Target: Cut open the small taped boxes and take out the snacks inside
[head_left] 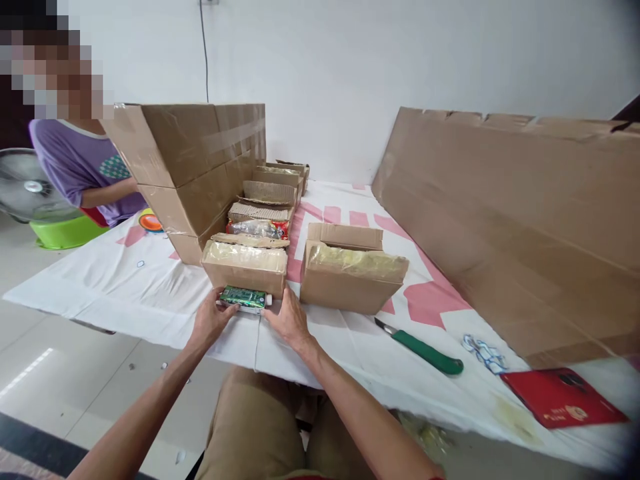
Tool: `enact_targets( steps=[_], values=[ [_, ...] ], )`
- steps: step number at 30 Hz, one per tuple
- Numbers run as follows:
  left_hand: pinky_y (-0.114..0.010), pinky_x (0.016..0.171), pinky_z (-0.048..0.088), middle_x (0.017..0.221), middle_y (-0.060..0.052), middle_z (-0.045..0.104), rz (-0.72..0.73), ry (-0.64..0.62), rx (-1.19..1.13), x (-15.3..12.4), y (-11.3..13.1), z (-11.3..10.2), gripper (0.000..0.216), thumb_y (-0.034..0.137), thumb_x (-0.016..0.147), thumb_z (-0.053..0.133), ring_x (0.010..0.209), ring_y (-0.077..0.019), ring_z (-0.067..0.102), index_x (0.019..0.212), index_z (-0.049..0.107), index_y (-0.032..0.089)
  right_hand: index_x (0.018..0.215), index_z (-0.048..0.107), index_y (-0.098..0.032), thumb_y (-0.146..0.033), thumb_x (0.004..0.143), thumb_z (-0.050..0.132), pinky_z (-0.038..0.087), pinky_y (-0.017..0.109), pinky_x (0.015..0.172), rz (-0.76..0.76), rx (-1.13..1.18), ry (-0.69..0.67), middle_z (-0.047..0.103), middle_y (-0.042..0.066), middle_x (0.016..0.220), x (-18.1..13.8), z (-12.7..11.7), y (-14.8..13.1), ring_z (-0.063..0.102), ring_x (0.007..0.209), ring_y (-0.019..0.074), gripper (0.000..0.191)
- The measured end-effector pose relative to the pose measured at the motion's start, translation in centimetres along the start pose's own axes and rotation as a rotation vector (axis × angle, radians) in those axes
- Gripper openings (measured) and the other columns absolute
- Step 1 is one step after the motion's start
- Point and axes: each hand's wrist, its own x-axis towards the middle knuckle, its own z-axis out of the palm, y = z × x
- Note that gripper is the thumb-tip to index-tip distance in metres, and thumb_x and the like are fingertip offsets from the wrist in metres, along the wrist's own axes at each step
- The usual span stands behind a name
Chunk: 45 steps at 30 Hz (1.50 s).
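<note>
A small green-topped white packet (244, 298) lies on the white cloth (125, 287) right in front of a small open cardboard box (245, 267). My left hand (210, 321) grips its left end, fingers curled around it. My right hand (287, 317) holds the right end, thumb and fingers pressed to it. A second small cardboard box (350, 273) with plastic film on top sits just right of the first. A row of several similar small boxes (267, 193) runs away behind the first one.
A large taped carton (195, 167) lies on its side at left. A long flat cardboard sheet (510, 220) leans at right. A green-handled knife (423, 347), blue-white bands (484, 352) and a red booklet (563, 397) lie near the front edge. Another person in purple (85, 173) sits far left by a fan (25, 187).
</note>
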Motion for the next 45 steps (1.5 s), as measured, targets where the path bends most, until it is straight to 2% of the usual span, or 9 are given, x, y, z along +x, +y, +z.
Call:
enact_targets(
  steps=[6, 14, 18, 21, 27, 32, 39, 45],
  values=[
    [-0.035, 0.062, 0.062, 0.116, -0.011, 0.074, -0.018, -0.026, -0.006, 0.0, 0.0, -0.3, 0.061, 0.048, 0.071, 0.07, 0.083, -0.0255, 0.074, 0.125, 0.061, 0.021, 0.15, 0.045, -0.013, -0.038, 0.076, 0.078, 0.048, 0.052, 0.111, -0.046, -0.019, -0.02, 0.062, 0.023, 0.145, -0.3, 0.3, 0.0, 0.061, 0.132, 0.0377, 0.085],
    [-0.037, 0.062, 0.061, 0.119, -0.013, 0.072, -0.039, -0.001, 0.021, -0.1, -0.2, -0.3, 0.068, 0.054, 0.071, 0.068, 0.083, -0.0261, 0.071, 0.128, 0.061, 0.019, 0.15, 0.044, -0.01, -0.037, 0.077, 0.079, 0.047, 0.051, 0.113, -0.04, -0.023, -0.004, 0.058, 0.024, 0.148, -0.5, 0.7, -0.1, 0.057, 0.135, 0.0382, 0.085],
    [-0.037, 0.063, 0.061, 0.114, -0.013, 0.073, -0.046, 0.018, 0.025, -0.5, -0.5, -0.4, 0.063, 0.051, 0.075, 0.063, 0.083, -0.0257, 0.071, 0.128, 0.061, 0.018, 0.154, 0.039, -0.014, -0.037, 0.075, 0.081, 0.044, 0.053, 0.116, -0.028, 0.014, -0.012, 0.05, 0.023, 0.157, -0.3, 0.6, -0.1, 0.05, 0.144, 0.0381, 0.092],
    [-0.036, 0.063, 0.061, 0.112, -0.012, 0.073, -0.044, 0.013, 0.03, -0.5, -0.7, -0.5, 0.064, 0.052, 0.073, 0.063, 0.082, -0.0248, 0.071, 0.128, 0.061, 0.018, 0.155, 0.038, -0.012, -0.035, 0.07, 0.084, 0.043, 0.049, 0.119, -0.02, 0.088, -0.057, 0.047, 0.024, 0.159, 0.1, 0.2, 0.3, 0.047, 0.147, 0.0372, 0.1],
    [-0.037, 0.064, 0.061, 0.108, -0.011, 0.073, -0.03, -0.007, 0.025, 0.0, -1.1, -0.7, 0.066, 0.056, 0.074, 0.062, 0.087, -0.027, 0.073, 0.127, 0.06, 0.018, 0.154, 0.04, -0.019, -0.035, 0.069, 0.085, 0.052, 0.048, 0.107, 0.025, 0.155, -0.138, 0.06, 0.017, 0.147, 1.0, -0.6, 0.6, 0.062, 0.13, 0.0335, 0.098],
    [-0.039, 0.074, 0.06, 0.104, -0.009, 0.075, 0.013, -0.014, 0.064, 0.2, -0.6, -0.7, 0.061, 0.049, 0.069, 0.068, 0.085, -0.0267, 0.074, 0.122, 0.061, 0.019, 0.149, 0.044, -0.021, -0.033, 0.067, 0.085, 0.049, 0.048, 0.109, 0.006, 0.114, -0.116, 0.063, 0.016, 0.142, 0.9, -0.8, 0.1, 0.06, 0.132, 0.0342, 0.092],
    [-0.04, 0.081, 0.056, 0.102, -0.009, 0.076, 0.036, 0.006, 0.121, 2.1, 0.2, 0.0, 0.051, 0.041, 0.072, 0.067, 0.083, -0.026, 0.072, 0.118, 0.061, 0.019, 0.151, 0.042, -0.012, -0.031, 0.079, 0.075, 0.046, 0.047, 0.114, 0.053, 0.052, -0.108, 0.058, 0.021, 0.15, 1.8, -0.2, -0.6, 0.055, 0.139, 0.0346, 0.082],
    [-0.037, 0.079, 0.055, 0.1, -0.008, 0.075, 0.061, 0.034, 0.113, 4.7, 0.3, 0.9, 0.049, 0.037, 0.072, 0.069, 0.08, -0.0244, 0.071, 0.117, 0.063, 0.018, 0.154, 0.04, -0.01, -0.03, 0.084, 0.07, 0.046, 0.047, 0.115, 0.121, -0.001, -0.096, 0.052, 0.024, 0.156, 3.4, 0.9, -1.0, 0.052, 0.144, 0.0355, 0.078]
  ],
)
